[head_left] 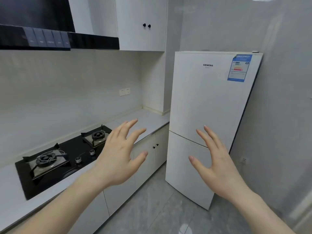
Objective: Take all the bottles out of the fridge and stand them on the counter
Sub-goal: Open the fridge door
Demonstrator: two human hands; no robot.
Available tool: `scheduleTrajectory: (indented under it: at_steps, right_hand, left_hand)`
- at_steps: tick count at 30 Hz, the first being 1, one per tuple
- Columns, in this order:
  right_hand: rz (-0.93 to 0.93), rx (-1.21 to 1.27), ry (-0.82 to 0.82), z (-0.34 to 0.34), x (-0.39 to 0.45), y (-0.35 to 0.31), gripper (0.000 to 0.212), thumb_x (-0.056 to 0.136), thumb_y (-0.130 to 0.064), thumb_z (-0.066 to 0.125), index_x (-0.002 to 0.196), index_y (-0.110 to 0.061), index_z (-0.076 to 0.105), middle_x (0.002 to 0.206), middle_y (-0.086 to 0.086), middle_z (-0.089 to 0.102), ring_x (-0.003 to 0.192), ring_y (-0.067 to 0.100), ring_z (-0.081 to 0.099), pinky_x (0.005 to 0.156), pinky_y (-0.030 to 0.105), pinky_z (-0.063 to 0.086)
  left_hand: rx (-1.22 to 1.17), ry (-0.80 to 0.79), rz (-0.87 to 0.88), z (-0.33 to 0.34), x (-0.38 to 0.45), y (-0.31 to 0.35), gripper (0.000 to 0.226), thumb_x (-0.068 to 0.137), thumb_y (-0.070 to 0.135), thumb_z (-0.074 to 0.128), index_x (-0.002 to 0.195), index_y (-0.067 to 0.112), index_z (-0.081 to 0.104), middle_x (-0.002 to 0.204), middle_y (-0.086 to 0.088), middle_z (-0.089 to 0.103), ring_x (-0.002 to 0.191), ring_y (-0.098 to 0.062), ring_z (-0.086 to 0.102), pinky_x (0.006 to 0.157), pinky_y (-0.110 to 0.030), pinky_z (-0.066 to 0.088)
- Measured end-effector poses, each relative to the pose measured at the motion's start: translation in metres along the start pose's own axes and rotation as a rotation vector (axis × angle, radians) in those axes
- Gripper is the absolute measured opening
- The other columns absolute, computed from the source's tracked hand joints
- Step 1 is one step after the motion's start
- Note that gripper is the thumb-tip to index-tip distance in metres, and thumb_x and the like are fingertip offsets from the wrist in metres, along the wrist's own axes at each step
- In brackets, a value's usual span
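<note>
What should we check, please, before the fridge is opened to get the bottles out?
1. Left hand free: ok, open and holding nothing.
2. Right hand free: ok, open and holding nothing.
3. Fridge doors: both shut, so not ok for reaching in yet.
4. Counter space beside the fridge: ok, the stretch between stove and fridge is bare.
5. Bottles inside: cannot tell, doors hide them.
6. Door handle or hinge side: cannot tell, no handle shows.
</note>
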State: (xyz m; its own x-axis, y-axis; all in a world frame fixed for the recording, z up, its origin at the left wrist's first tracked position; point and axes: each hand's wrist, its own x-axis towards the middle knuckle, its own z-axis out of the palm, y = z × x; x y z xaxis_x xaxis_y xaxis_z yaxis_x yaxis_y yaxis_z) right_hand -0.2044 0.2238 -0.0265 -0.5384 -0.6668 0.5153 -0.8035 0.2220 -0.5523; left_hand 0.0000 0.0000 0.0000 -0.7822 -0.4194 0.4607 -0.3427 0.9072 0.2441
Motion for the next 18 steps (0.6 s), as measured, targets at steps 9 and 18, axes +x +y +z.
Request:
scheduleTrajectory:
  at_steps: [9, 18]
  right_hand:
    - [0.012, 0.014, -0.080, 0.020, 0.063, 0.048, 0.074, 0.096, -0.045, 0.066, 0.157, -0.050, 0.024, 0.164, -0.036, 0.007, 0.153, -0.006, 0.010, 0.118, 0.023, 0.015]
    - [0.081, 0.014, -0.062, 0.086, 0.151, 0.070, 0.075, 0.096, -0.043, 0.067, 0.157, -0.051, 0.024, 0.164, -0.037, 0.007, 0.153, -0.006, 0.011, 0.118, 0.025, 0.016]
  left_hand:
    - [-0.016, -0.030, -0.050, 0.041, 0.055, -0.026, 0.064, 0.089, 0.065, 0.041, 0.150, 0.043, 0.036, 0.168, 0.016, 0.012, 0.155, -0.017, 0.015, 0.126, -0.037, 0.015]
    - [-0.038, -0.065, -0.028, 0.074, 0.139, -0.108, 0.059, 0.097, 0.057, 0.053, 0.151, 0.046, 0.033, 0.168, 0.018, 0.009, 0.154, -0.014, 0.015, 0.124, -0.036, 0.018]
